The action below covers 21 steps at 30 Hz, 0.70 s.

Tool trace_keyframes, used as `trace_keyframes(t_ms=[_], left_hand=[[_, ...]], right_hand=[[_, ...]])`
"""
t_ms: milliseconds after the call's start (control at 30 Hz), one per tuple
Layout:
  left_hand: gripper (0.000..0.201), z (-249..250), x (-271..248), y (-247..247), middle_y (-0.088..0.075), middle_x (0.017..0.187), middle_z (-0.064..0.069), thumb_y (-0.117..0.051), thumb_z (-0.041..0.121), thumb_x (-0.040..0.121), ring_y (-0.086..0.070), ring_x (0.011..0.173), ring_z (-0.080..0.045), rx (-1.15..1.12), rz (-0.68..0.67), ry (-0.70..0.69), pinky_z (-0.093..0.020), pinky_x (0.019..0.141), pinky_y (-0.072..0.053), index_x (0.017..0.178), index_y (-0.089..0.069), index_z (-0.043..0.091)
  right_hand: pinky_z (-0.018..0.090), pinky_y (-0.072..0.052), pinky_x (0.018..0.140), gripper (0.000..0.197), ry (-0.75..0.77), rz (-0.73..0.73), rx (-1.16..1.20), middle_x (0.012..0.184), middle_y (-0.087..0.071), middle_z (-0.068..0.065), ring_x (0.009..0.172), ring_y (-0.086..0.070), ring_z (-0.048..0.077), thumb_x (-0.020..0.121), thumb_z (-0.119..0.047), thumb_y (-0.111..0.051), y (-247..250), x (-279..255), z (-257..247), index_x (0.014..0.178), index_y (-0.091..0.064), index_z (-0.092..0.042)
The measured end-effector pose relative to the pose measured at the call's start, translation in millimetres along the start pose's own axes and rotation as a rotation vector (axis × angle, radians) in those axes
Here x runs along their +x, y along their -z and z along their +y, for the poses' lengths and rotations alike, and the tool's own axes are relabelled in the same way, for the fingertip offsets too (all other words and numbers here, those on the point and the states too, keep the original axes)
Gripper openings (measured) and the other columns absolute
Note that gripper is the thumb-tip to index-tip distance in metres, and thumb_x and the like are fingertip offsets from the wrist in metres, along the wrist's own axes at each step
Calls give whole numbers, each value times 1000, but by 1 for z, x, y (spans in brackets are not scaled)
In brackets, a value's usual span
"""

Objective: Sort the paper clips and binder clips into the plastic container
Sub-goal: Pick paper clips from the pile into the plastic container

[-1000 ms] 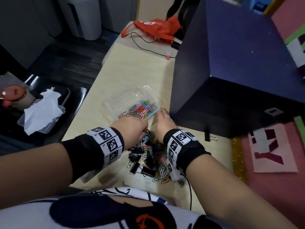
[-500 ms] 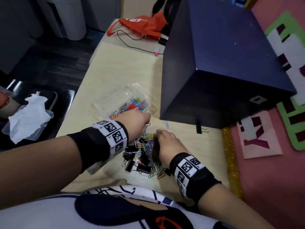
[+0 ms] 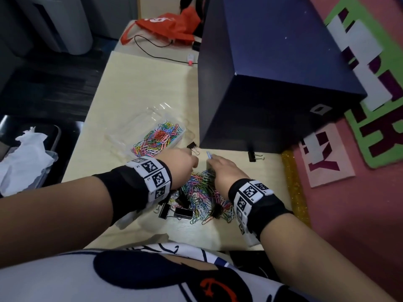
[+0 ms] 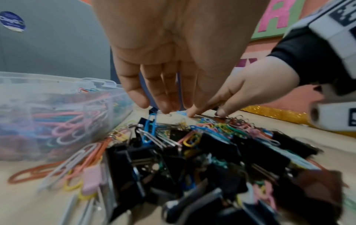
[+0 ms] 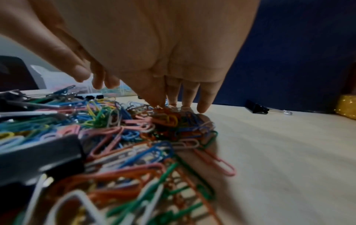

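Note:
A mixed pile [image 3: 200, 197] of coloured paper clips and black binder clips lies on the light table [image 3: 141, 88]. Beyond it stands the clear plastic container [image 3: 159, 138], holding coloured paper clips. My left hand [image 3: 193, 163] hangs at the pile's far left, fingers straight down [image 4: 167, 109], tips at the wire handle of a loose black binder clip [image 3: 193, 147]. My right hand [image 3: 212, 160] is at the pile's far edge; thumb and fingertips [image 5: 167, 105] pinch a clump of orange paper clips. A blue paper clip [image 3: 209, 154] lies just past those fingertips.
A big dark blue box [image 3: 261, 73] stands right behind the pile, with one more binder clip [image 3: 253, 157] at its foot. A gold glitter strip [image 3: 292, 182] edges the table on the right. A red bag [image 3: 165, 25] and cable [image 3: 152, 51] lie at the far end.
My right hand drew back from the container to the pile and now sits at its far edge. My left hand stayed near the container's near corner. The head view swung left.

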State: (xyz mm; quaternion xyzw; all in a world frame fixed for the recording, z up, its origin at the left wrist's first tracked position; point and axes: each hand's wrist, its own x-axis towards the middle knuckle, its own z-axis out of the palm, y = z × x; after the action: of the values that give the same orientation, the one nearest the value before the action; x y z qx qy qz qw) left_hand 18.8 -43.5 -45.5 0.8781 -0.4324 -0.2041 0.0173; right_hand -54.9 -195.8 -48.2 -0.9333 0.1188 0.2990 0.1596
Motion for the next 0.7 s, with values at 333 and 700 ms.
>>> trace_keyframes(t_ms=[333, 700], left_hand=[[33, 6, -6, -4, -51, 117, -4, -51, 33, 90, -48, 110, -28, 180, -38, -8, -44, 88, -42, 121, -55, 23], [32, 32, 11, -12, -54, 110, -8, -55, 21, 89, -56, 102, -29, 162, -114, -27, -41, 77, -45, 120, -50, 15]], right_hand=[[36, -40, 80, 72, -333, 79, -91, 128, -34, 7, 116, -44, 30, 77, -56, -67, -5, -21, 2, 132, -36, -21], [31, -45, 92, 39, -89, 249, 122, 119, -39, 5, 107, -50, 27, 86, -26, -63, -31, -22, 12, 123, -53, -25]])
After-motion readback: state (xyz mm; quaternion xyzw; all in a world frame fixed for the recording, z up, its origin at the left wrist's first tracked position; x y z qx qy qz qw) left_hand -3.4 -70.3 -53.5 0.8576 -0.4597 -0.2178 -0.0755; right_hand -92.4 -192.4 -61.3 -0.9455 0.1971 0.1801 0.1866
